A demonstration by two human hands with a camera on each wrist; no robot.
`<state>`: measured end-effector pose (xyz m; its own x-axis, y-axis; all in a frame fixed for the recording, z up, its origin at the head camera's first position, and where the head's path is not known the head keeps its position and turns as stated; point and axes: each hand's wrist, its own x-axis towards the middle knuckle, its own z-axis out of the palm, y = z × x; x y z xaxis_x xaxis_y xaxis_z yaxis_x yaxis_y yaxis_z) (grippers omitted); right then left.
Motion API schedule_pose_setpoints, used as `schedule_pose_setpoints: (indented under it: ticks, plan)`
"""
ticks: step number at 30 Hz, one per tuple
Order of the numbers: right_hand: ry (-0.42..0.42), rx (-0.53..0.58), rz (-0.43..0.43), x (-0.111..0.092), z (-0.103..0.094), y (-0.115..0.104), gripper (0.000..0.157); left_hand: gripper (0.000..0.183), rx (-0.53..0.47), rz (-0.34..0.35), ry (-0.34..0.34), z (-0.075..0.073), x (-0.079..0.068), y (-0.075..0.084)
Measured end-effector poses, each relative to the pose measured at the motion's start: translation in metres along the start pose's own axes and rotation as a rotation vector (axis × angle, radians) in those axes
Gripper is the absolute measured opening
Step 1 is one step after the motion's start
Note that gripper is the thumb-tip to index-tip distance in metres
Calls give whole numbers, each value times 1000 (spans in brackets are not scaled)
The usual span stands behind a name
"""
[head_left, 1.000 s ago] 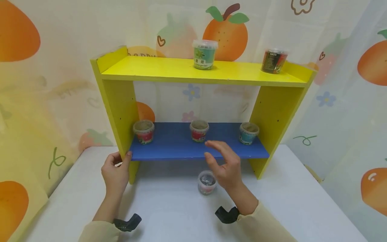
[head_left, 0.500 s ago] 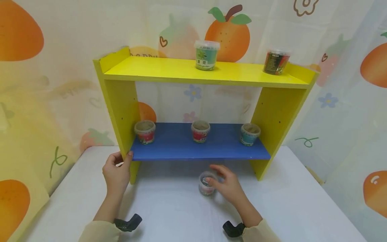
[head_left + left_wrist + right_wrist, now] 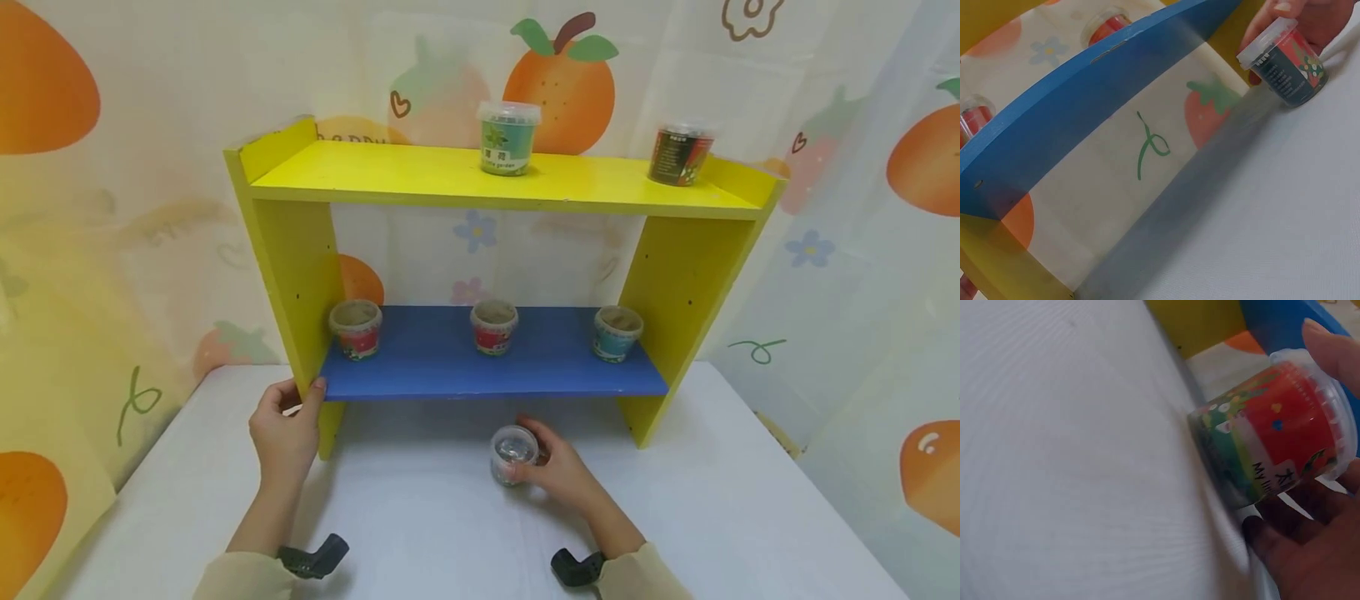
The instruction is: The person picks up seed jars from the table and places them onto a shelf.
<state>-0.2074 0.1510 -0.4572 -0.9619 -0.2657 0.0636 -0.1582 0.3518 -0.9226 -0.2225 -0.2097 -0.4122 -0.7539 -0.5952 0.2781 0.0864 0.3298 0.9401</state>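
A small lidded plastic cup (image 3: 504, 457) with a clear lid stands on the white table under the shelf unit. My right hand (image 3: 558, 468) grips it from the right, thumb at the near side and fingers round the far side. The right wrist view shows the cup's red label (image 3: 1285, 425) with green and flower prints, and the hand (image 3: 1316, 550) close about the rim and side. At the unit's left, my left hand (image 3: 288, 429) pinches the front edge of the yellow side panel (image 3: 288, 283), thumb in front beside the blue shelf (image 3: 427, 367).
Three open cups stand on the blue shelf: a red left cup (image 3: 358, 342), a red middle cup (image 3: 492, 338) and a blue right cup (image 3: 613, 343). The yellow top shelf (image 3: 375, 171) bears a green lidded cup (image 3: 507, 146) and a black-red cup (image 3: 677, 158).
My right hand has come down from in front of the blue shelf to the lidded cup and taken hold of it. The left hand stays on the side panel.
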Motion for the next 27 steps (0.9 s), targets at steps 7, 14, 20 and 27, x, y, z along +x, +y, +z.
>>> schedule_pose_setpoints:
  ticks: [7, 14, 20, 27]
  plan:
    - [-38, 42, 46, -2, 2, -1, 86, 46, -4, -12, -9, -2, 0, -1]
    - [-52, 20, 45, -9, 0, -23, 81, 44, -9, 2, -1, -1, 1, -4]
    - [-36, 45, 38, -6, 1, -9, 80, 43, -2, 6, 3, 0, 1, -3]
    - [-36, 44, 27, -1, 3, 11, 81, 43, 1, 1, -7, 0, 2, -3]
